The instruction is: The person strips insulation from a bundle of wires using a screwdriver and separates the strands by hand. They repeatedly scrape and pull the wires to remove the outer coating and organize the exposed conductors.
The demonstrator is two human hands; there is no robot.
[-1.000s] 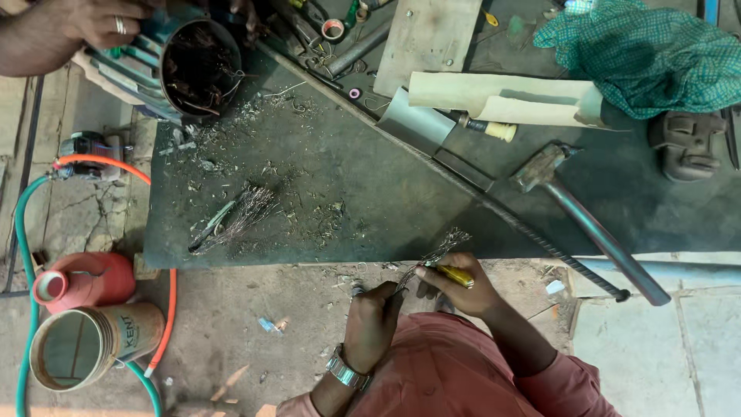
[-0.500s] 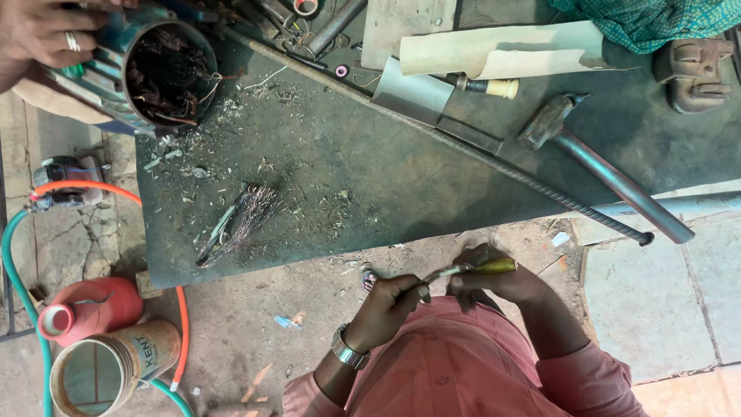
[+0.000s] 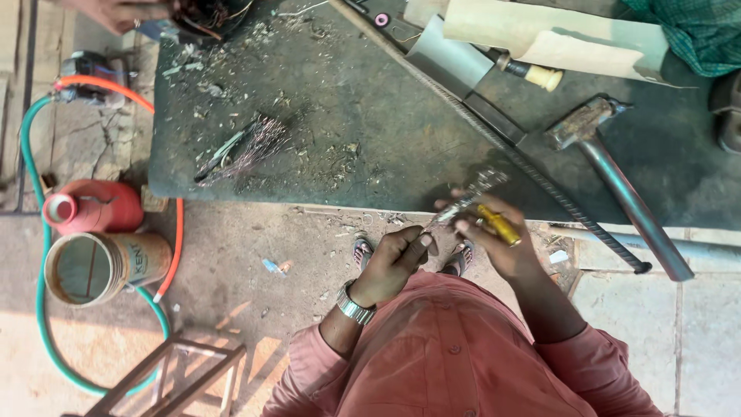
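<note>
Close together, the right hand (image 3: 498,239) fingers clamp a yellow-handled tool (image 3: 498,225) while the left hand (image 3: 394,259) fingers pinch a thin metal strip (image 3: 463,202) — both just off the dark table (image 3: 370,116) edge, hammer (image 3: 617,181) nearby.

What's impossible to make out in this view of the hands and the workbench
- Head view: the tool's tip beyond the yellow handle is blurred; the right hand covers its shaft.
- What the left hand pinches is hidden by its fingers.
- The dark round object at the top edge is cut off, as is another person's hand.
- The hammer handle's end merges with a pipe.
</note>
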